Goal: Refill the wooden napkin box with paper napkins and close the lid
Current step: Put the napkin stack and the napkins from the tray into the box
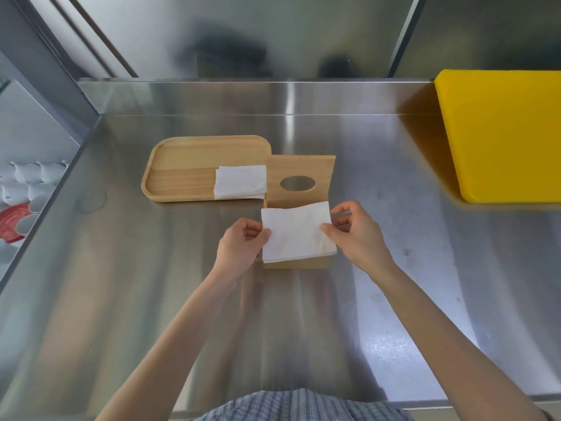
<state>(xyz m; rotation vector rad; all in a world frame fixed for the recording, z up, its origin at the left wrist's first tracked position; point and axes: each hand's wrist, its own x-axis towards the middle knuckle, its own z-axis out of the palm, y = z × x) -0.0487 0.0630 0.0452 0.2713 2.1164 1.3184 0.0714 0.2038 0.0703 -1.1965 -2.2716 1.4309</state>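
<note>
The wooden napkin box (pixel 296 264) stands in the middle of the steel counter. Its lid (pixel 300 180), with an oval hole, is tipped up and back. A white stack of napkins (pixel 296 232) lies over the box's open top, slightly skewed. My left hand (pixel 241 246) pinches the stack's left edge. My right hand (pixel 356 229) pinches its right edge. More napkins (pixel 239 185) lie on the right end of a wooden tray (pixel 182 165) just left of the lid.
A yellow cutting board (pixel 504 132) lies at the back right of the steel counter (pixel 121 284). A steel backsplash rises behind. Off the counter's left edge, lower down, are white cups and a red item (pixel 12 223).
</note>
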